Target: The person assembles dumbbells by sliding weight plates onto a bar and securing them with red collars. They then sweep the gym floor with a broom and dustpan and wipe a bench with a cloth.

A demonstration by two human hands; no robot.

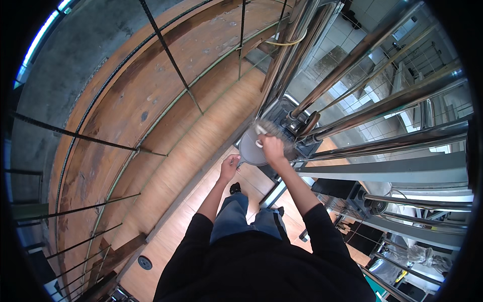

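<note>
one grey pan [252,147], contents unclear | right hand [272,147]: fingers [263,138] round white handle [259,129] | left hand [230,168]: grip unclear

Left hand [230,166] plus right hand [272,148]: two. Round grey disc [251,154] between them: one. Jean legs [228,215], near: two. Black floor disc [145,262], near left: one. Chrome poles [402,143], right: at least four.

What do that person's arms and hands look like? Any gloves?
The black sleeves stop near the elbows, so the forearms are bare. The left hand and right hand have no gloves, and no watch shows.
</note>
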